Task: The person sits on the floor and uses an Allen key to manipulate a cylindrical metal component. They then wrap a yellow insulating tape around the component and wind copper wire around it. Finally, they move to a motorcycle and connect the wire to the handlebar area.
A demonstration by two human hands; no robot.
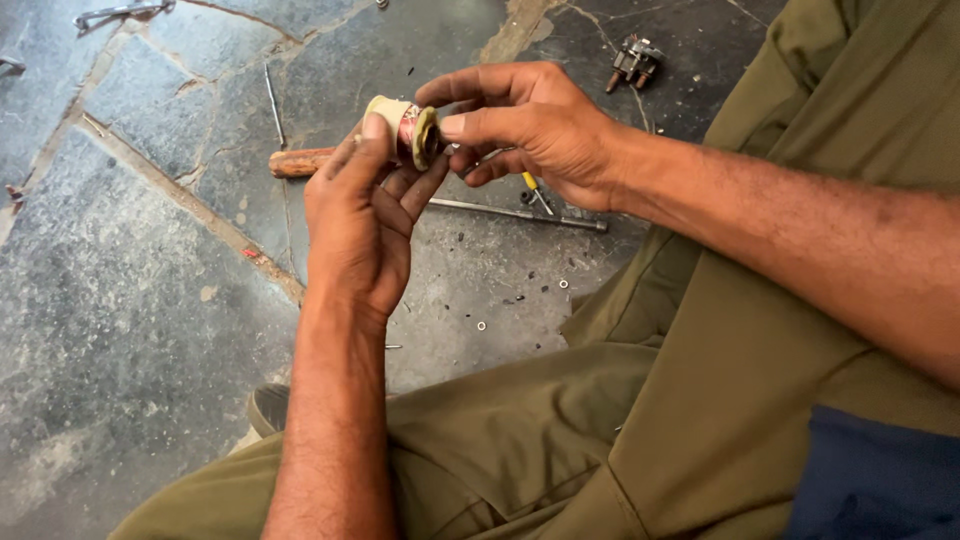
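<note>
Copper-red winding shows between two pale, yellowed end flanges on the small coil bobbin (410, 130) that the person holds up over the stone floor (130, 300), above their olive-clad knees. The left hand (362, 225) is closed on it from below, thumb pressed on the near flange and fingers curled behind. The right hand (530, 125) pinches the far flange between thumb and forefinger, so both hands are clamped on the same piece and almost touching.

To do this step well, it seems wise that the left hand keep the bobbin steady while the right does the fine work at the end face, with light pressure, since the flanges look thin and worn. Holding it low over the lap would likely keep any small part from rolling away.

On the floor lie a wooden-handled tool (298, 161) just behind the left hand, a long steel rod (520, 213) under the right, a small screwdriver with a yellow handle (533, 188), several washers (482, 325) scattered near the knee, and a dark terminal-like part with studs (630, 62) farther off. A bent metal piece (115, 14) rests at the top left.

No package, label or sign is visible; the only wrapping is a reddish band around the coil, too small to read.
</note>
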